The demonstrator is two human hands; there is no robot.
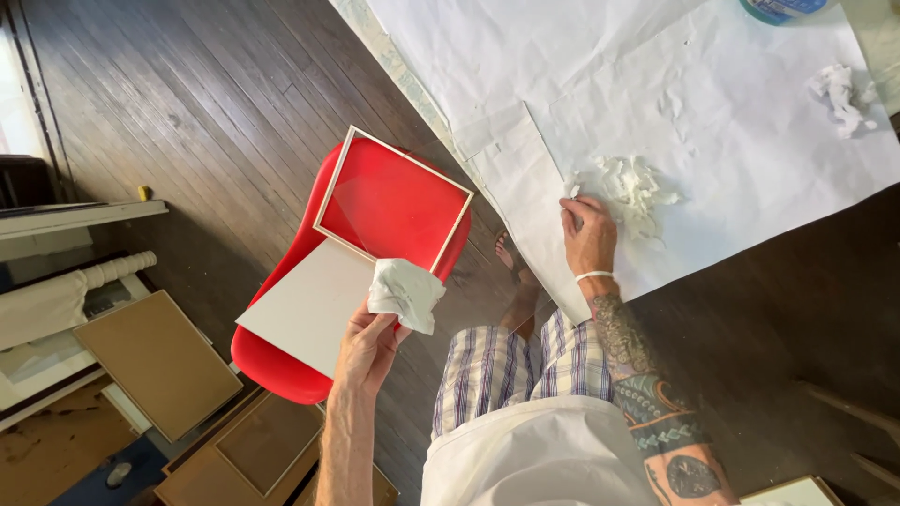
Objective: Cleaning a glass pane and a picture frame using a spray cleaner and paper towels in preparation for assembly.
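My left hand [366, 347] is pinched shut around a crumpled white wad of soft paper [405, 293], held just over the near corner of a square picture frame of thin pale wood [394, 201]. The frame lies tilted on the seat of a glossy red moulded plastic chair [281, 375], to the left of my knees. The red shows through its pane, so I take the pane for clear glass or plastic. A flat grey-white backing board [305, 305] lies partly under the frame and sticks out toward me.

By my reckoning, wiping the pane is the work in hand, and the wad sits at the frame's edge rather than on the pane's middle. A pane that thin calls for light, even pressure, and the frame rests loose on a curved seat.

My right hand [589, 234] rests on the large sheet of white paper [750, 122] covering the table to the right. Its fingers are curled loosely and its fingertips touch a heap of torn, fluffy white scraps [637, 187]; I cannot tell whether it grips any. A smaller crumpled white scrap [844, 94] lies farther right. Plain brown boards [155, 361] are stacked on the dark plank floor [216, 94] at near left.
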